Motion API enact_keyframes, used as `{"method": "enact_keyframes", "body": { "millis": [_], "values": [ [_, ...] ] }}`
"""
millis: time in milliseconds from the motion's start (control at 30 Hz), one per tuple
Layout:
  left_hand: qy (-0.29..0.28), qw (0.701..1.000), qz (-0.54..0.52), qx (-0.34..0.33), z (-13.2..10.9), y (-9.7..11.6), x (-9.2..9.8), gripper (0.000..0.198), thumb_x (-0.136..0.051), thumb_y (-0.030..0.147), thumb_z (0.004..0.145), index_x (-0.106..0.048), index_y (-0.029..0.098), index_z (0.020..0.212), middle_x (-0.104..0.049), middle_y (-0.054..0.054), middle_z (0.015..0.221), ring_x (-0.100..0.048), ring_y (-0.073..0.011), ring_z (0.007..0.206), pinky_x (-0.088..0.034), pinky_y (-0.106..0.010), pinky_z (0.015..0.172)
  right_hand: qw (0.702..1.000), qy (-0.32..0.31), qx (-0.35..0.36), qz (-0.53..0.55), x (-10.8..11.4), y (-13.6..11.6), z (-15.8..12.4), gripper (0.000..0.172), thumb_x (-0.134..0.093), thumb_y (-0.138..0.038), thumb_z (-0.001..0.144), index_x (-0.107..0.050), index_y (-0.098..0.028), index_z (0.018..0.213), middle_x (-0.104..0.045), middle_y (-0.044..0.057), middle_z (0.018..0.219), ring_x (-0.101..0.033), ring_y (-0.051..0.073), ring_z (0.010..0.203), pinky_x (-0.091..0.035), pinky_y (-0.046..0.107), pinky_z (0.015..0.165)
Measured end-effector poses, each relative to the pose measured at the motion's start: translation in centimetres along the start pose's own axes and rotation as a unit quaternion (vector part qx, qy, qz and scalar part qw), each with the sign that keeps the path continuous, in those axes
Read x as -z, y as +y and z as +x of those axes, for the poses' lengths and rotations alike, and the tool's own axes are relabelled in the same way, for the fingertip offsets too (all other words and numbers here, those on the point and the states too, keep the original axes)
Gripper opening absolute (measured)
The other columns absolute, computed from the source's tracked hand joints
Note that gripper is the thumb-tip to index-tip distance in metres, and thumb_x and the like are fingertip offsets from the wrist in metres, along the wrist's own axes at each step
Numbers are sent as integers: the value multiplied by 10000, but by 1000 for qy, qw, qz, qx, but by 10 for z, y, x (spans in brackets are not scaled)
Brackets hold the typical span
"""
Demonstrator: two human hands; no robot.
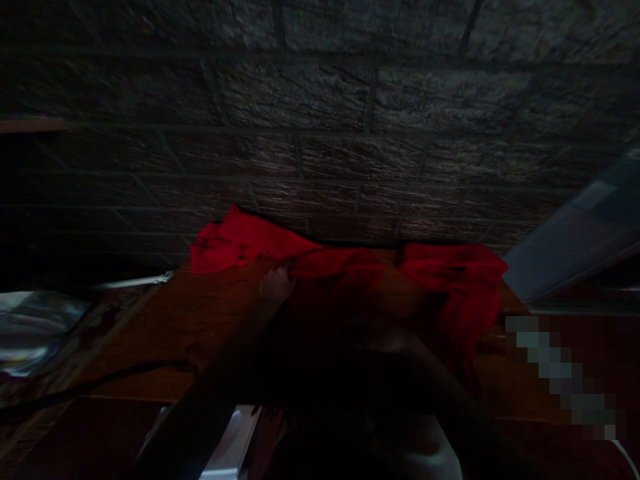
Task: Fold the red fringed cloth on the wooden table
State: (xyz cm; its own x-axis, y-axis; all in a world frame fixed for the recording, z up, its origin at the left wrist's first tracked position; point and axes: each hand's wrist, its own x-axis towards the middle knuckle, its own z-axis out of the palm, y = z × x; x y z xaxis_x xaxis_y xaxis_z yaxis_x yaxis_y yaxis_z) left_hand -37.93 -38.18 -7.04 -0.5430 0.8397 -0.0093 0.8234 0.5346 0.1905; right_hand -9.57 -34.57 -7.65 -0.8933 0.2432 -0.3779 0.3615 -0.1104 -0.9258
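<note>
In this dim view a red cloth, perhaps a garment, lies bunched on a wooden table. One part of it stretches to the far left, against the wall. My left hand is closed on the cloth's near left edge, fingers curled. Deep shadow covers my right hand, which is low over the dark middle of the cloth; its fingers cannot be made out. To the right spreads another red piece of fabric, folded and hanging toward me. Whether it joins the first is hidden in the dark.
A rough block wall rises behind the table. At right leans a pale grey panel. A dark cord runs across the left side. A white object sits below the table's front edge, and a shiny plastic packet lies far left.
</note>
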Motion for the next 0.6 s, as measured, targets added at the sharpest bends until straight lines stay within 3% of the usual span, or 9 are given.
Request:
{"method": "enact_keyframes", "body": {
  "millis": [133,233,333,433,600],
  "values": [
    [12,1000,7,-1,0,-3,-4,497,-458,320,894,-545,205,1370,-699,-174,1143,-667,-363,1045,-535,-447,852,998,17,-3,-58,2,0,-2,365,-723,-450,807,-684,-135,988,-667,28,790,-592,100,617,-437,189,531],
    [29,1000,-7,-2,-1,-7,-7,499,-453,311,894,-549,197,1371,-705,-171,1137,-669,-361,1036,-535,-440,844,996,43,15,-83,17,-3,-10,339,-663,-434,861,-677,-141,1033,-694,59,889,-621,106,644,-447,192,535],
    [39,999,-19,-5,-1,-9,-8,500,-467,301,886,-551,204,1370,-711,-161,1128,-671,-354,1026,-531,-427,843,980,174,-9,-98,41,-8,-21,334,-602,-435,904,-664,-153,1071,-701,88,1006,-638,103,643,-404,172,466],
    [39,999,-32,-1,0,-9,-7,497,-484,309,879,-561,205,1359,-709,-163,1124,-670,-356,1016,-529,-424,834,947,307,-27,-96,66,-11,-24,343,-569,-436,925,-640,-143,1090,-708,98,968,-648,113,651,-387,161,436],
    [36,998,-50,-5,1,-8,-6,501,-491,302,874,-563,200,1360,-703,-172,1122,-664,-368,1010,-520,-456,846,914,393,-10,-98,95,-9,1,289,-641,-391,875,-608,-157,1042,-700,76,872,-639,142,684,-437,190,481]
  ]
}}
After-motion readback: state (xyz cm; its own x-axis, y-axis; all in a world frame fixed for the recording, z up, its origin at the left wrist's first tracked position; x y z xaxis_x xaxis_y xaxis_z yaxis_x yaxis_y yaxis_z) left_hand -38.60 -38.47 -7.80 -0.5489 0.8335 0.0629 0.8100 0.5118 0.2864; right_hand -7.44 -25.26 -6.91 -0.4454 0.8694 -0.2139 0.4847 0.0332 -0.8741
